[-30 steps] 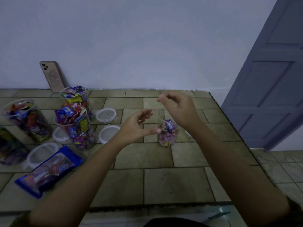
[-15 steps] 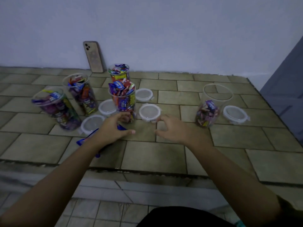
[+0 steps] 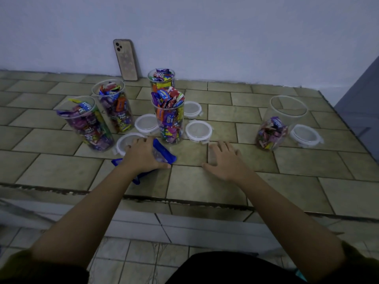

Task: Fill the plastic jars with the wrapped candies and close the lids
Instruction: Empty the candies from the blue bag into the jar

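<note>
Several clear plastic jars stand open on the tiled counter. The nearest full jar [image 3: 170, 119] is heaped with wrapped candies; others stand at the back [image 3: 162, 78] and left [image 3: 113, 105], [image 3: 86, 124]. A mostly empty jar [image 3: 276, 124] with some candies at its bottom stands at the right, its lid [image 3: 306, 135] beside it. Loose white lids lie near the full jars [image 3: 198, 130], [image 3: 146, 124]. My left hand [image 3: 143, 154] lies on a blue candy bag [image 3: 164, 154], fingers over it. My right hand [image 3: 224, 160] rests flat on the tiles, holding nothing.
A phone [image 3: 126, 59] leans upright against the white wall behind the jars. The counter's front edge [image 3: 184, 201] runs below my hands, with floor tiles beneath. A grey door [image 3: 365, 99] stands at the far right.
My hands left the right-hand jar and came down toward the counter's front. My left hand has settled on the blue bag, my right hand on the tiles. The view shifted left and down.
</note>
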